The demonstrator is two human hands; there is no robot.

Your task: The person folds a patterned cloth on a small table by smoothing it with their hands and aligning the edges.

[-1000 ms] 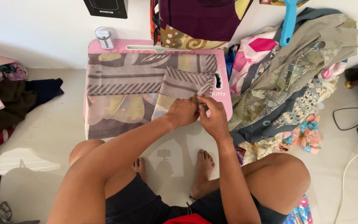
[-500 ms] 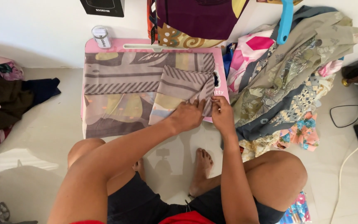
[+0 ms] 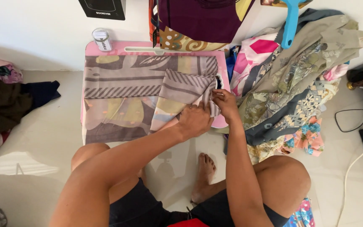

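Spreading across one pink folding board [image 3: 90, 49] on the floor, a single patterned cloth [image 3: 127, 98] lies long axis left-right, its folded flap at the right edge. Both hands meet there: left hand [image 3: 195, 120] presses flat, right hand [image 3: 224, 103], nearer the edge, pinches the fold.

The one camera sits on my head and looks almost straight down over my arms and folded legs to the floor. It faces forward toward the white wall [image 3: 30, 38] at the top edge. It is close enough that my forearms fill the lower middle, with the pink board [image 3: 90, 49] centred above them. No second view exists, so nothing is shared.
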